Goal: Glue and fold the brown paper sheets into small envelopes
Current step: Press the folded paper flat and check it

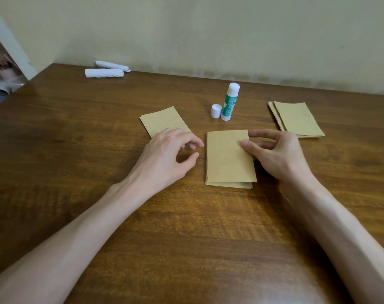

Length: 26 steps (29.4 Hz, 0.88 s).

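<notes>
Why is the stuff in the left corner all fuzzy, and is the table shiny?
Head view: the clutter past the table's left edge is smeared and blurry; the table has a pale sheen near the bottom; the middle, with the glue stick, is sharp.

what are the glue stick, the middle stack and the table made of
Glue stick: probably smooth plastic, white and green, slightly shiny.
Middle stack: matte brown paper, thin layered edges showing.
Table: wood or wood-look veneer, visible grain, soft gloss.
</notes>
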{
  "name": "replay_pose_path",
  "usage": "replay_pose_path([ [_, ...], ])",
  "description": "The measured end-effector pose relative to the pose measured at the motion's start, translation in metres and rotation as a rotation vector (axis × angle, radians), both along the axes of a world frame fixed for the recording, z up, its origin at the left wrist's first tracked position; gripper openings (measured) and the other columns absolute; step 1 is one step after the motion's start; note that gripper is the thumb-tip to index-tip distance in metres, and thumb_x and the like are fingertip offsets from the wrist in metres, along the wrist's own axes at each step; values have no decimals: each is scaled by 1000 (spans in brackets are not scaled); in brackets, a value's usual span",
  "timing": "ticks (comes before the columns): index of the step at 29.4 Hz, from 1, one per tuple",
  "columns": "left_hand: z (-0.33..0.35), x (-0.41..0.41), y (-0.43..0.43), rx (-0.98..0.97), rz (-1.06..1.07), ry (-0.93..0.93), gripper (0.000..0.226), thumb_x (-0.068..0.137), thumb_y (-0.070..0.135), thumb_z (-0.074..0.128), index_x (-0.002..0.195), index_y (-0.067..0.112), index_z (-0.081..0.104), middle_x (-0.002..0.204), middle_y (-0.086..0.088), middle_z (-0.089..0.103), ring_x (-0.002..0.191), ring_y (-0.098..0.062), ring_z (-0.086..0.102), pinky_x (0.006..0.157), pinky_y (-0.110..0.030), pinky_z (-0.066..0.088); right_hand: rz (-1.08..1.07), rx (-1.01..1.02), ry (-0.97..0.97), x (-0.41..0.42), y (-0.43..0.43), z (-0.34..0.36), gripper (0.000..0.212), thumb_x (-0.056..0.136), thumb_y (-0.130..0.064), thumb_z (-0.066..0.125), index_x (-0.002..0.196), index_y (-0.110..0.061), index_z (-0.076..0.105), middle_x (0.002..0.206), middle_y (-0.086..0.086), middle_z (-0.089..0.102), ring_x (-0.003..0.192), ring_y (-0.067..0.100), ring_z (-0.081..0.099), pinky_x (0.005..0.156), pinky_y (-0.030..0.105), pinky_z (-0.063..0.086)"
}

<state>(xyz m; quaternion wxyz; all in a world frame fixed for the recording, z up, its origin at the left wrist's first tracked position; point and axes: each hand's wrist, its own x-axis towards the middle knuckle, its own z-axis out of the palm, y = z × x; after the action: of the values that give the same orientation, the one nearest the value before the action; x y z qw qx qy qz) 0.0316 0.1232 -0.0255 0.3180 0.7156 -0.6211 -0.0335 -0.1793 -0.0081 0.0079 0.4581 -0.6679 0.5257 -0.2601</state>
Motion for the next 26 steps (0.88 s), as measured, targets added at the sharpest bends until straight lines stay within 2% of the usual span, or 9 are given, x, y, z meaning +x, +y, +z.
replay_pose_path([
  [3,0,0,0,0,2,-1,20,96,32,69,115,35,73,101,19,66,98,-3,55,93,-29,44,1,-1,-1,0,1,-1,42,90,-35,83,129,-28,72,86,-12,78,83,-3,71,77,22,53],
  [7,0,0,0,1,-1,0,21,95,34,69,116,35,72,101,20,65,98,-2,55,92,-27,43,14,-18,8,1,1,-2,41,90,-36,82,129,-29,71,88,-11,79,79,-4,72,73,21,52],
  [11,1,-1,1,0,-19,11,22,94,38,69,115,36,73,100,20,65,97,-1,54,91,-25,42,17,-21,17,1,0,-4,42,90,-36,81,130,-29,70,89,-11,79,87,-1,72,83,26,55],
  [15,2,-3,1,12,-51,11,24,92,41,70,115,36,73,103,20,64,100,0,52,88,-13,36,28,-43,30,1,-2,-7,42,91,-38,81,130,-30,70,90,-10,80,86,1,73,71,21,51],
  [17,2,-4,1,23,-74,23,27,91,43,70,117,37,72,109,21,63,107,1,52,91,-9,34,28,-51,33,1,-3,-8,42,91,-38,81,130,-30,70,90,-10,80,86,1,73,70,20,50],
  [20,2,-6,1,30,-133,31,29,93,39,71,122,36,71,119,21,62,119,1,50,101,-15,35,33,-60,41,1,-3,-9,42,91,-38,81,131,-31,70,90,-10,80,86,2,74,70,20,49],
  [23,2,-10,0,30,-190,13,31,95,37,68,126,34,69,125,21,62,127,-2,50,112,-27,38,31,-86,55,1,-2,-11,43,91,-38,81,131,-31,69,90,-9,80,90,4,74,72,21,51],
  [26,-1,-12,0,45,-223,-10,33,96,40,67,129,33,68,128,20,61,129,-1,50,114,-32,37,21,-113,67,2,-1,-14,43,91,-39,81,131,-30,69,90,-9,80,91,5,74,72,22,52],
])
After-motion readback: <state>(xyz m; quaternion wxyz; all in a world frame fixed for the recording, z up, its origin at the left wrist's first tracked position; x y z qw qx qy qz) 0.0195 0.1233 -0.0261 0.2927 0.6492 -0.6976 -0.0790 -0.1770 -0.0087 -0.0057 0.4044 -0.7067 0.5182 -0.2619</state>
